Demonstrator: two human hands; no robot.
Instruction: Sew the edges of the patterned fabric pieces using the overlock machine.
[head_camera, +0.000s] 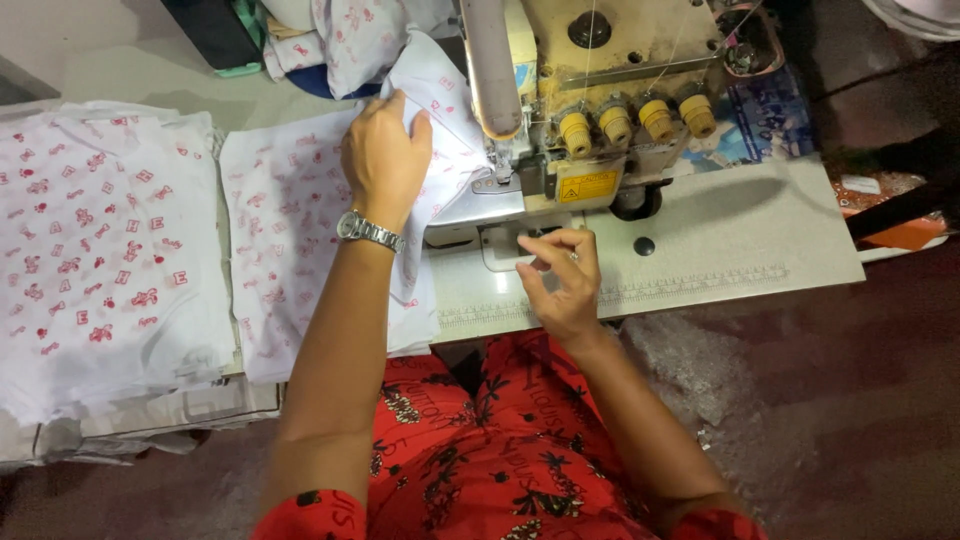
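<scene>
Fabric (440, 110) pinched by left hand (385, 155) beside machine (600, 90); right hand (560, 275) loosely curled, empty.

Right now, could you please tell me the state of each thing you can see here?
Left hand: gripping the printed cloth at the sewing machine.
Right hand: empty, fingers curled, over the table.
Cloth: bunched, lifted.
Cloth stack: flat, piled at left.
Thread knobs: four, in a row.

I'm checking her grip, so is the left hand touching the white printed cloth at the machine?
Touching. The head view shows the left hand pressed on the cloth, fingers pinching a fold beside the sewing machine.
</scene>
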